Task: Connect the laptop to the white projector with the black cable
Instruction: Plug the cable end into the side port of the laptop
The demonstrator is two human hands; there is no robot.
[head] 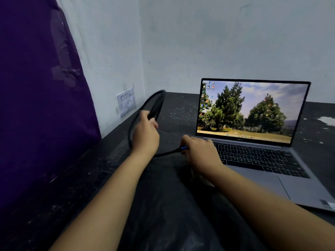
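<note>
cable in both hands beside the laptop

the left hand (pixel 145 134) is raised over the table (pixel 177 109), fingers closed around a looped bundle of the black cable (pixel 154 104), which arcs up and to the far left. the right hand (pixel 199 153) sits at the laptop's (pixel 257 142) near left edge, fingers pinched on the cable's blue-tipped plug (pixel 184 148); whether the plug is in a port cannot be told. the laptop stands open on the right, screen lit. a paper note (pixel 126 101) hangs on the left wall.
</note>
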